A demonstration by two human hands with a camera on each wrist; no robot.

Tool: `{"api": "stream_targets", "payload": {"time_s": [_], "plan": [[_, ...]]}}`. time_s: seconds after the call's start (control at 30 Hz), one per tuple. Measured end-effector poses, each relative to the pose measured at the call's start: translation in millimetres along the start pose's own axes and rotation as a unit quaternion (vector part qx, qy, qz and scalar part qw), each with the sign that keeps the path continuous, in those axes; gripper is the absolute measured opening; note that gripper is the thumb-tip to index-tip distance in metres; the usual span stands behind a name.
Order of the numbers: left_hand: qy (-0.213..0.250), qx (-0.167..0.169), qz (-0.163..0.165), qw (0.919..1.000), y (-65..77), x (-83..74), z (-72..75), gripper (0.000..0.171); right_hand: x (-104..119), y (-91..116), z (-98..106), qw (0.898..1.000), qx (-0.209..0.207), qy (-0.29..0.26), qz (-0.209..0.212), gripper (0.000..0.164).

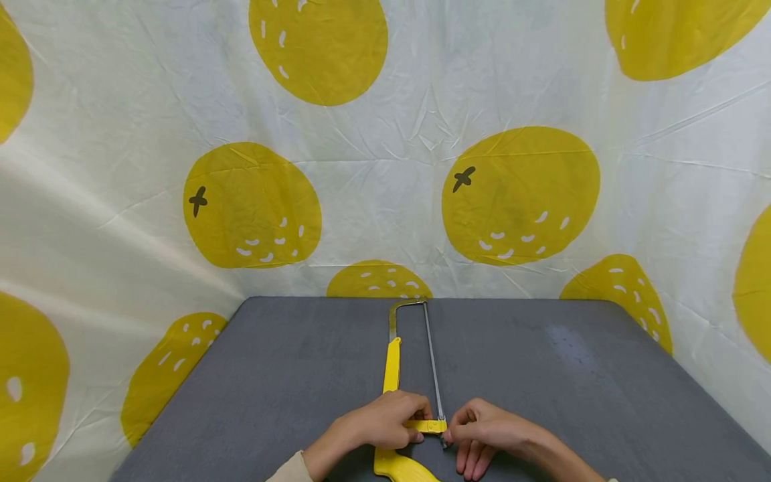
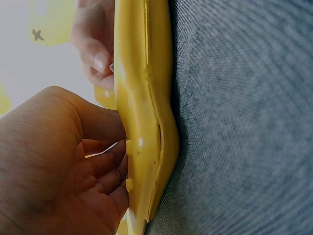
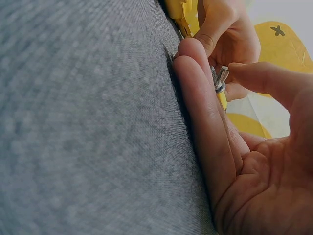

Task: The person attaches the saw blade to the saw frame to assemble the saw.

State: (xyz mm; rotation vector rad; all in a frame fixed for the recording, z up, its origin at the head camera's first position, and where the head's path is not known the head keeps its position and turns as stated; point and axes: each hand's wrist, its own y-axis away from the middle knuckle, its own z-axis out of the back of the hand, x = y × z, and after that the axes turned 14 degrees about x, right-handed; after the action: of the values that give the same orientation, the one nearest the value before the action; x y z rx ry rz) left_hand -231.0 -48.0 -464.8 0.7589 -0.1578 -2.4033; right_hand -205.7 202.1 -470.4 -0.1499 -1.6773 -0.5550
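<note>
A hacksaw with a yellow frame [image 1: 392,365] lies on the grey table, its thin blade [image 1: 432,355] on the right side and its yellow handle [image 1: 402,466] towards me. My left hand [image 1: 390,418] grips the frame's near yellow arm between thumb and fingers. At the end of that arm, a small metal wing nut [image 3: 221,78] sticks out. My right hand [image 1: 489,428] pinches at this nut with thumb and forefinger, its other fingers stretched along the cloth. In the left wrist view the yellow handle [image 2: 144,107] covers part of both hands.
Grey cloth covers the table [image 1: 289,375], whose far edge meets a white curtain [image 1: 373,201] printed with yellow fruit. The curtain also hangs along the left and right sides. A pale patch [image 1: 569,345] marks the cloth at the right.
</note>
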Motion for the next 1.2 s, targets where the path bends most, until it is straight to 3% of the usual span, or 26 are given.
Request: {"api": "stream_targets", "payload": {"time_s": [1.2], "plan": [[0.001,0.000,-0.003,1.0000,1.1,-0.3,2.2,0.016,0.5,-0.3,2.3,1.000,0.008,-0.009,-0.002,0.023]]}}
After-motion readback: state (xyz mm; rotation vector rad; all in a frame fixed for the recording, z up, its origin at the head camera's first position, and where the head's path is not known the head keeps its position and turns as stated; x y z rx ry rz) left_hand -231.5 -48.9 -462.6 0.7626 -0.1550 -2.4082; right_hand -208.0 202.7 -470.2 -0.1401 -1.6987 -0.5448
